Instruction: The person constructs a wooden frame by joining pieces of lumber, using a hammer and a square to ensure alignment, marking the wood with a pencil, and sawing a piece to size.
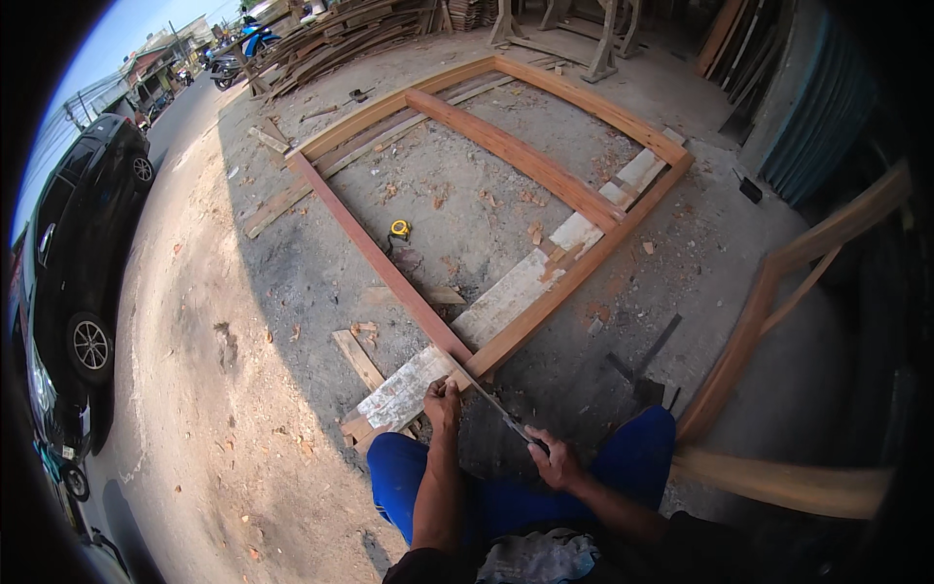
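Note:
A large wooden frame (550, 316) with a middle bar lies on the ground before me, its nearest corner close to my hands. My right hand (553, 460) is wrapped around the handle of a hand saw (506, 417). The saw's narrow blade slants up and left to that corner and touches or nearly touches the wood there. Just left of the blade, my left hand (443, 402) is closed with curled fingers at the pale end of the wood by the corner. What its fingers grip, if anything, is too small to make out.
White-stained boards (501, 292) lie beneath the frame. A yellow tape measure (399, 230) rests on the ground inside it. Another wooden frame (739, 336) stands at my right. Stacked planks (341, 49) and a wooden trestle (603, 49) are behind; a black car (83, 243) is at far left.

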Tool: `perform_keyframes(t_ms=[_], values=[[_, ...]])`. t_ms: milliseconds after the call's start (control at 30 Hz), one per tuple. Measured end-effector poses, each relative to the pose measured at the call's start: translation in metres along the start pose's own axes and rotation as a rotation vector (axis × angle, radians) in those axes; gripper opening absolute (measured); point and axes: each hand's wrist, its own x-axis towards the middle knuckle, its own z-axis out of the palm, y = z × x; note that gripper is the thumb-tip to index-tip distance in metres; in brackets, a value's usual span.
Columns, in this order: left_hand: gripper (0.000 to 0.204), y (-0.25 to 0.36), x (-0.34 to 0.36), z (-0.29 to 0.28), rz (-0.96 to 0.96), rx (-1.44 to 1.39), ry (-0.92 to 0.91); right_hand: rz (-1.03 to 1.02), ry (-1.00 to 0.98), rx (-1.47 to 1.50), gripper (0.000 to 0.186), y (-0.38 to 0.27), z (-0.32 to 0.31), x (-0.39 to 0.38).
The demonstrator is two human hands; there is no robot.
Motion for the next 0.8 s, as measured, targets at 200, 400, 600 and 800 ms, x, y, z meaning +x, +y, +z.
perform_keyframes(t_ms=[200, 400, 600, 800], values=[[0.033, 0.008, 0.000, 0.029, -0.019, 0.023, -0.051, -0.101, 0.124, 0.013, 0.032, 0.009, 0.037, 0.109], [0.031, -0.023, 0.017, -0.012, 0.021, -0.023, 0.033, -0.043, 0.037, 0.101, 0.034, 0.000, 0.027, 0.029], [0.034, 0.002, -0.004, 0.025, -0.010, 0.187, 0.048, -0.028, 0.071, -0.054, 0.031, -0.009, 0.026, 0.067], [0.035, -0.018, 0.006, 0.011, -0.035, 0.057, 0.045, -0.094, 0.070, 0.036, 0.031, 0.003, 0.052, 0.097]])
